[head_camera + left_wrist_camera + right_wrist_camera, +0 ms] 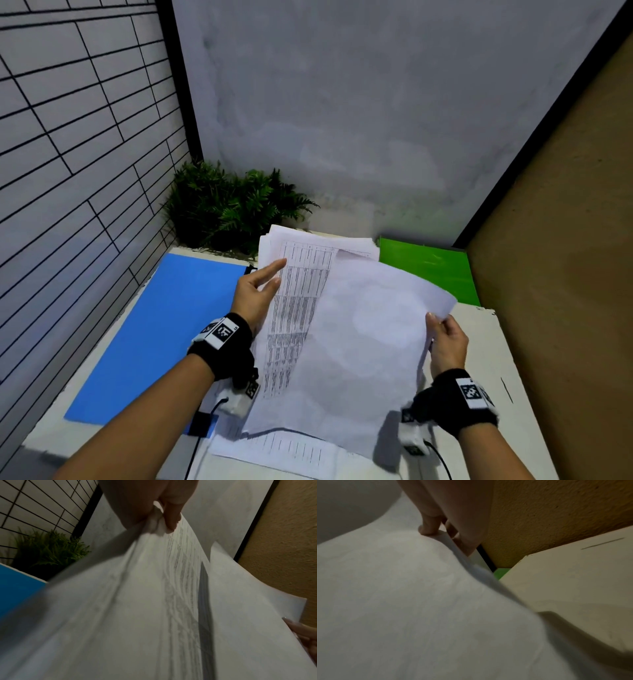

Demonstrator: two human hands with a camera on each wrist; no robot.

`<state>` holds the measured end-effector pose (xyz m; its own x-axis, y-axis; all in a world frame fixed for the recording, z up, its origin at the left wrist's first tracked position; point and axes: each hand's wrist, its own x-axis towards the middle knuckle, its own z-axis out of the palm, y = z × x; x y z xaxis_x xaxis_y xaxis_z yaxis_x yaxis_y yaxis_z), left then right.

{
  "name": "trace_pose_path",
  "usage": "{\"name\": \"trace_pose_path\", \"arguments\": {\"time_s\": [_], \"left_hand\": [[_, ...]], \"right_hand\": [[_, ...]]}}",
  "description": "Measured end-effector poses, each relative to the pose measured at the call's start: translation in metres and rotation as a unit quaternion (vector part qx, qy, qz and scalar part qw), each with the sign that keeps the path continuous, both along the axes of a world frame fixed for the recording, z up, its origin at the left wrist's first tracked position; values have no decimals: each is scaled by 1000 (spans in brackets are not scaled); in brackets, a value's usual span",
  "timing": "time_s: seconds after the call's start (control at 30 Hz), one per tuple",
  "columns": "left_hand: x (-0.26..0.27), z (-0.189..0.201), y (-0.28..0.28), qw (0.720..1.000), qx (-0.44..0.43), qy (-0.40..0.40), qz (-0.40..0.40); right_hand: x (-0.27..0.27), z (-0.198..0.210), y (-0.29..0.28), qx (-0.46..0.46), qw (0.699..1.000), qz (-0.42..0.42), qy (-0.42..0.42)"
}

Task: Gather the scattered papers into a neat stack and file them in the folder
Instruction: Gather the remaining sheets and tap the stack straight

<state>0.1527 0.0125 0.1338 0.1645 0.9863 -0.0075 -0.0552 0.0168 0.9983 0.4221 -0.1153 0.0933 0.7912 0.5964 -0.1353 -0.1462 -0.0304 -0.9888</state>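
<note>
Two hands held the papers (342,342) above the counter (486,356) in the head view. The left hand (255,298) held the left long edge of the printed sheets, index and middle fingers extended, the thumb hidden behind the paper. The right hand (445,342) pinched the right edge of a blank top sheet (373,329), which lay skewed across the printed ones. The bundle's long axis ran away from the person, toward the wall. One further printed sheet (291,448) lay flat on the counter beneath the lifted bundle. A blue folder (164,329) lay on the counter just left of the left hand; a green folder (428,267) lay at the far right, beyond the right hand. Judged from this layout, the left hand was nearer the blue folder, so filing there would call for a leftward move.

In the left wrist view, the left hand's fingers (171,516) curled round a gathered edge of the papers (137,608), with the blue folder (17,588) at lower left.

In the right wrist view, the picture was blurred; the fingertips (428,527) appeared to press on the curved sheet (402,601), with other fingers beneath its edge. A green sliver (500,573) showed beyond.
</note>
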Motion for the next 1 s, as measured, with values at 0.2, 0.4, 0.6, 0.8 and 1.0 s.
{"name": "trace_pose_path", "arguments": {"time_s": [0.2,0.4,0.6,0.8,1.0], "left_hand": [[5,5,1,1000,11,-22,8],[8,14,1,998,61,-2,28],[30,31,-6,995,100,9,3],[34,36,-14,994,49,-91,-36],[33,34,-22,995,57,-85,-17]], "right_hand": [[-5,28,7,-72,993,-21,-95],[-18,111,7,-136,909,-125,-373],[-133,102,40,-91,851,67,-512],[-173,91,53,-189,779,120,-586],[-162,85,55,-146,815,253,-501]]}}
